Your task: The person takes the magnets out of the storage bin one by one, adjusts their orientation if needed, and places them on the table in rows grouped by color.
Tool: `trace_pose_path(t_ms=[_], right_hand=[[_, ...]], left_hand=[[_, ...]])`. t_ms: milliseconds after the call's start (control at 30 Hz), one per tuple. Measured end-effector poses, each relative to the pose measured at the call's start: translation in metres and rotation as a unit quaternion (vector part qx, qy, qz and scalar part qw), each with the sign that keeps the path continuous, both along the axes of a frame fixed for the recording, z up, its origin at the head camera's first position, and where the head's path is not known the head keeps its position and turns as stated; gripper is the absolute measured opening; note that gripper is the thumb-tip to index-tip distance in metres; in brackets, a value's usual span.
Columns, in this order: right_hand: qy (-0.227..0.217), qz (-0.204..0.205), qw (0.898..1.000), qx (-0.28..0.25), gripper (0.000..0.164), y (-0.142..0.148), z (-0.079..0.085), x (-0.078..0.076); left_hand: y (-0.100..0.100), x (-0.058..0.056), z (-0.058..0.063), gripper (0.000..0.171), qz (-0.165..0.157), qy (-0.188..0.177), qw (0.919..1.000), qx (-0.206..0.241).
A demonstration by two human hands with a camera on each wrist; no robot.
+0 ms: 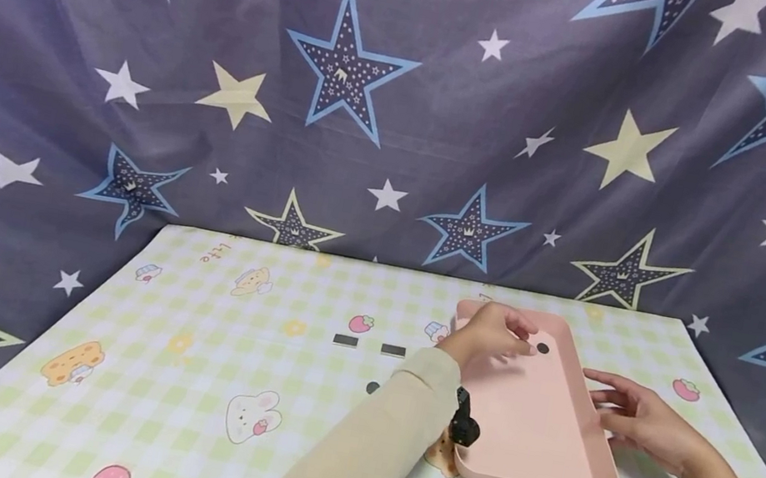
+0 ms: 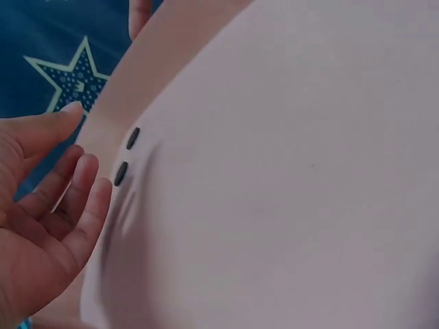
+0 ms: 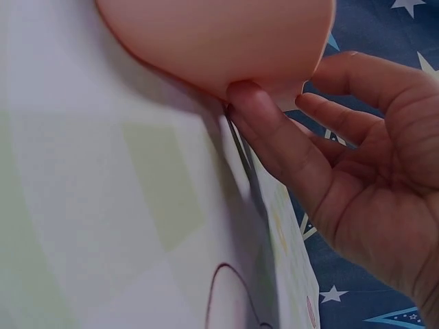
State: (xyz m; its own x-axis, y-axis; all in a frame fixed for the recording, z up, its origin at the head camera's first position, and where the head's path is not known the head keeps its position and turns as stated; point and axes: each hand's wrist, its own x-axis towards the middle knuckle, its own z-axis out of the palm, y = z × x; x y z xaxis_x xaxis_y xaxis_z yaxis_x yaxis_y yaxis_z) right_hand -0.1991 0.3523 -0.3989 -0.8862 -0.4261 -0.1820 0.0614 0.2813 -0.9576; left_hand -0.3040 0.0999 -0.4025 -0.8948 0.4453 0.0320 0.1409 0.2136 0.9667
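A pink tray (image 1: 518,431) lies on the right part of the table. Over its far left part hovers my left hand (image 1: 491,333), thumb and fingers apart with nothing between them. A small black disc (image 1: 543,348) rests inside the tray by the fingertips. From the left wrist, two black pieces (image 2: 121,174) show near those fingers; from the head, only one is visible. My right hand (image 1: 649,423) touches the outside of the tray's right wall with fairly straight fingers. Up close, its thumb (image 3: 257,113) rests against the tray's pink wall (image 3: 226,41).
Left of the tray, two small dark rectangular pieces, one left (image 1: 346,341) and one right (image 1: 393,351), lie on the checked tablecloth (image 1: 195,360). A dark disc (image 1: 372,388) sits beside the left sleeve, partly covered. A star-patterned curtain (image 1: 401,132) hangs behind the table.
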Motion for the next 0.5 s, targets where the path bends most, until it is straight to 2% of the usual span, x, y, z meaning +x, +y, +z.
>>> trace_pose_path(t_ms=[300,500], right_hand=[[0.018,0.014,1.0,-0.018,0.059,0.002,-0.003,0.001],[0.033,0.024,0.999,-0.028,0.056,0.004,-0.005,0.001]], left_hand=[[0.002,-0.006,-0.014,0.032,0.031,0.042,0.9978,-0.041],[0.005,-0.006,-0.016,0.03,0.042,0.104,0.9873,-0.112]])
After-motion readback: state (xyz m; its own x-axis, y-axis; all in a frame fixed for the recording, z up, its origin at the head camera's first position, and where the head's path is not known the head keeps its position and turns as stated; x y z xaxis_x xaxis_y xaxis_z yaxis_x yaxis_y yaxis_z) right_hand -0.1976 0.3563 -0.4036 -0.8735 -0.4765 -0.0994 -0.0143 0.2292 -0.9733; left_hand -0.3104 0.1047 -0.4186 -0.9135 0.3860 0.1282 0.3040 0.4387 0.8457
